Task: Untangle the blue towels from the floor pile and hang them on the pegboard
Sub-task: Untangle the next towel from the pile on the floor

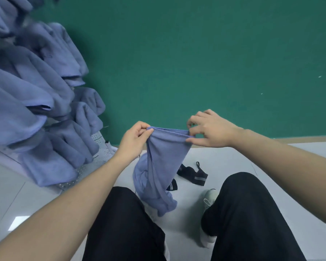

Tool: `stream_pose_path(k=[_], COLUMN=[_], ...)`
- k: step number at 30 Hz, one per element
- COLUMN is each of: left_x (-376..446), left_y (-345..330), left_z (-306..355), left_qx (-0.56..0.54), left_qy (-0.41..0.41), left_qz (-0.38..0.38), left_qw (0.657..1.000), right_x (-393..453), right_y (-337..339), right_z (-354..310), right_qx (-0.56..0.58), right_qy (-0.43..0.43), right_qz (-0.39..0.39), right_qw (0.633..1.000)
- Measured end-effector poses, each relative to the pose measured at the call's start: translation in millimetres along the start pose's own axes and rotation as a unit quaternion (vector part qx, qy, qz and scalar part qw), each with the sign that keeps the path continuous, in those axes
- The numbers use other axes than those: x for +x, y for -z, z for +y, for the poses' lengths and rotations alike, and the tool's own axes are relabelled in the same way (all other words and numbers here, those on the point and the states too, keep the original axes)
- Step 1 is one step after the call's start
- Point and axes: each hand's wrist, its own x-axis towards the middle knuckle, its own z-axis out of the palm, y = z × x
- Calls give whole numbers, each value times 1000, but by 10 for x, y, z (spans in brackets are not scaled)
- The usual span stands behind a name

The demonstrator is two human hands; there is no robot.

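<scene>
Towels (36,95) crowding pegboard (100,140); black strap (193,174) on floor (233,157).

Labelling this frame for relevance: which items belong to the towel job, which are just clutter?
Job:
- blue towel, top edge pinched by left hand and right hand
- hung towels
- pegboard

Lying about:
- black strap on the floor
- dark striped item behind the towel

Person: forearms (94,187) bare, no sleeves visible. Black trousers (252,213). White shoe (210,199) just left of the right trouser leg.
</scene>
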Motion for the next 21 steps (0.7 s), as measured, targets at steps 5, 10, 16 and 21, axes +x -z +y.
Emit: stream_pose_path(k=[5,10,16,21], left_x=[-3,-68,-166,-278], left_y=[179,290,389,400], left_z=[376,758,1236,1700], left_qx=[36,18,-17,-71], left_qy=[-30,-57,-72,-73], left_qz=[-2,-25,-6,6], left_qw=[999,998,997,995], right_x=[37,68,116,194], right_y=[437,880,1346,1646], right_z=[-15,-101,-294,-422], right_qx=[23,46,226,405], right_qy=[48,54,-142,-190], right_qz=[14,46,77,123], right_qw=[998,996,961,886])
